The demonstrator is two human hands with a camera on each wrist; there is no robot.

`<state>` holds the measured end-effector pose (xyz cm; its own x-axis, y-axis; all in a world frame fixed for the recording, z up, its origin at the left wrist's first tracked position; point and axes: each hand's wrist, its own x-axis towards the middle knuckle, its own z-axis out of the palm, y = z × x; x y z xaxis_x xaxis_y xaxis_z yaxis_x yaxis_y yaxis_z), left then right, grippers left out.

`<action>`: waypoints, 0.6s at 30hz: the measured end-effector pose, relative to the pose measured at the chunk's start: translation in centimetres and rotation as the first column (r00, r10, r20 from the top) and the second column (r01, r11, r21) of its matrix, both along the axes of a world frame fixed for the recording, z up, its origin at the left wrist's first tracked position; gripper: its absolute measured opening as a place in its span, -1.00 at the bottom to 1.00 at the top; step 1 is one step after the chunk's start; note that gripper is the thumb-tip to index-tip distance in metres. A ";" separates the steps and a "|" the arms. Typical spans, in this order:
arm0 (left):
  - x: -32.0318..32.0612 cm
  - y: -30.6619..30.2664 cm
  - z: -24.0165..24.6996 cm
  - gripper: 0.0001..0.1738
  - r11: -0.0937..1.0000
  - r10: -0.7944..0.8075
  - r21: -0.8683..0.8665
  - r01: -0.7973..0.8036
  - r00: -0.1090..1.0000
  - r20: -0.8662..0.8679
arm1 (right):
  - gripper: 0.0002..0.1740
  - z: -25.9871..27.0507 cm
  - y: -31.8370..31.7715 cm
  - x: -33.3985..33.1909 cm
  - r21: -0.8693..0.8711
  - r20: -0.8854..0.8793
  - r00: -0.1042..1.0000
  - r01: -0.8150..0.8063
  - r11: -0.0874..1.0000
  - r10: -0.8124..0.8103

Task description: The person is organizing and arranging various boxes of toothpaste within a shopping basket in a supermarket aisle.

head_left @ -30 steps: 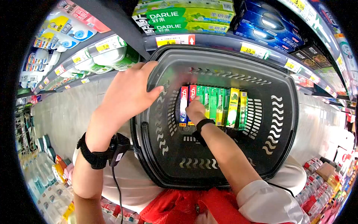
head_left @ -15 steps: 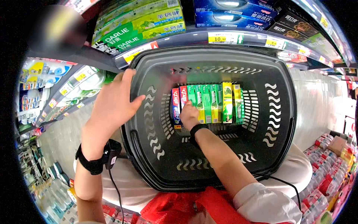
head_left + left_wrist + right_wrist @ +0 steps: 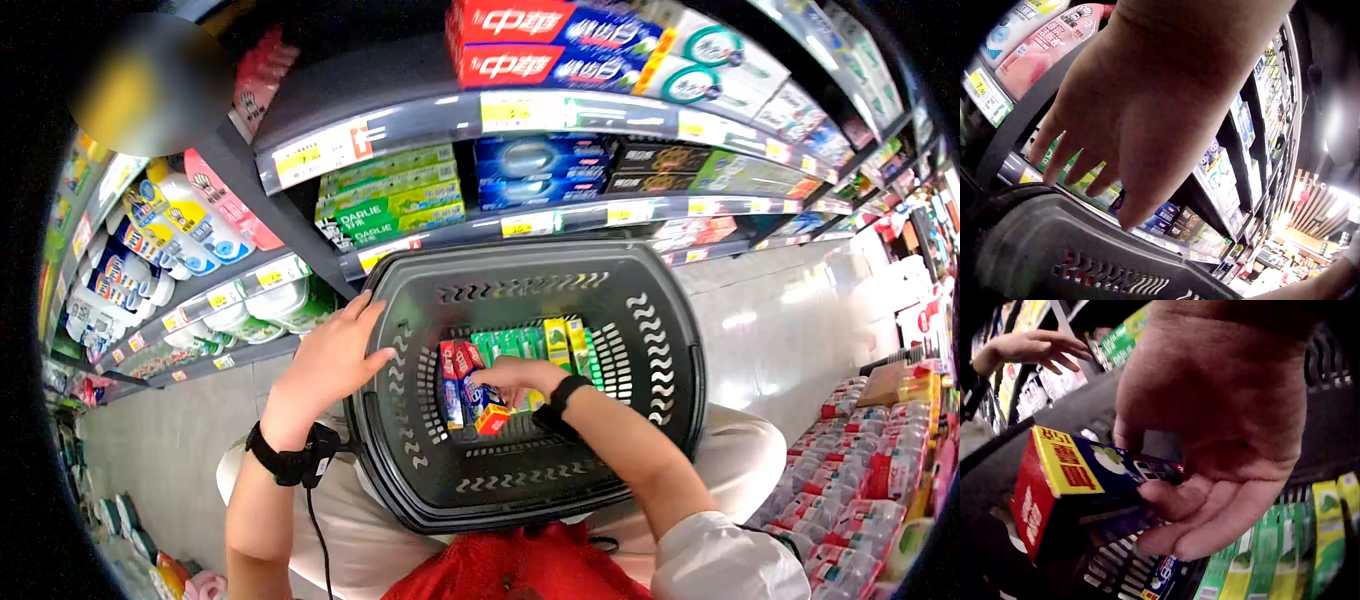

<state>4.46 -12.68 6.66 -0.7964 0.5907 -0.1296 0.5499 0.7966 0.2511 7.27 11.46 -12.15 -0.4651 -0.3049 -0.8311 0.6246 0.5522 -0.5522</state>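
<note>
Inside the black shopping basket [image 3: 525, 250], my right hand [image 3: 522, 375] grips a toothpaste box [image 3: 1094, 465], blue and red with a yellow end strip. The box is tilted, its red end turned toward me in the head view. Beside it a second red-and-blue toothpaste box [image 3: 450, 392] stands at the left of the row. Green toothpaste boxes [image 3: 1254, 556] and yellow-green ones [image 3: 557, 343] line the basket floor to the right, partly behind my right hand. My left hand [image 3: 335, 352] has its fingers spread at the basket's left rim and holds nothing.
Shelves ahead hold green DARLIE boxes [image 3: 395, 205], blue boxes [image 3: 540, 170] and, higher up, red-and-blue boxes [image 3: 560, 45]. Bottles [image 3: 185, 225] fill the left shelf. Packed goods [image 3: 860, 490] are stacked at the right. The basket is between the person's knees.
My right hand now holds a red-and-blue box tilted out of the row, where earlier its fingers were down among the boxes. The head view takes in more shelf, with the basket lower in it.
</note>
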 end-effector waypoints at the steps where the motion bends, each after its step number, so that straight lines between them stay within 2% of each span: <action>1: 0.2 0.4 0.2 -0.36 0.995 -0.039 0.091 0.041 0.999 -0.022 | -0.29 1.7 0.9 0.5 -0.048 0.012 1.000 0.010 0.999 -0.009; 2: 0.3 0.8 0.4 -0.37 0.981 -0.068 0.180 0.072 0.997 -0.027 | -0.32 4.6 1.8 1.2 -0.073 -0.080 0.997 -0.009 0.997 0.003; 3: 0.7 1.4 0.6 -0.37 0.978 -0.073 0.193 0.080 0.996 -0.043 | -0.42 6.5 2.5 1.4 -0.042 -0.143 0.989 -0.037 0.998 0.031; 5: 1.1 2.6 0.8 -0.38 0.929 0.068 0.350 -0.120 0.985 0.155 | -0.44 9.6 4.6 1.6 0.094 -0.420 0.871 -0.237 0.967 0.254; 6: 0.7 2.6 -0.3 -0.37 0.913 0.071 0.378 -0.156 0.971 0.229 | -0.53 12.4 5.3 2.9 0.245 -0.684 0.671 -0.158 0.957 0.286; 7: 0.6 2.9 -1.1 -0.37 0.908 0.071 0.391 -0.151 0.975 0.212 | -0.53 14.5 6.0 3.8 0.259 -0.693 0.658 -0.156 0.953 0.295; 9: 0.9 3.2 -1.4 -0.35 0.775 -0.003 0.535 -0.336 0.845 0.535 | -0.60 17.7 6.9 5.0 0.148 -0.844 0.524 0.018 0.989 0.116; 10: 1.4 3.5 -0.9 -0.33 0.713 -0.086 0.561 -0.421 0.742 0.665 | -0.60 18.7 7.1 5.5 0.150 -0.852 0.510 0.016 0.989 0.121; 12: 2.3 4.1 0.1 -0.33 0.614 -0.241 0.610 -0.501 0.617 0.749 | -0.60 19.9 7.0 6.6 0.137 -0.924 0.368 0.069 0.988 0.103; 13: 2.6 4.4 0.3 -0.32 0.572 -0.322 0.629 -0.527 0.562 0.762 | -0.56 20.4 6.6 7.1 0.245 -0.925 0.322 0.097 0.965 0.202; 14: 2.8 4.8 0.4 -0.34 0.528 -0.365 0.626 -0.574 0.512 0.777 | -0.57 20.4 6.2 7.4 0.319 -0.931 0.219 0.101 0.942 0.292; 16: 2.7 5.4 -0.6 -0.44 0.450 -0.365 0.569 -0.688 0.440 0.820 | -0.57 20.1 5.6 7.7 0.416 -0.908 -0.002 0.104 0.904 0.418; 18: 2.4 5.6 -1.3 -0.58 0.384 -0.328 0.502 -0.775 0.394 0.859 | -0.56 20.1 5.3 7.7 0.469 -0.875 -0.086 0.094 0.878 0.477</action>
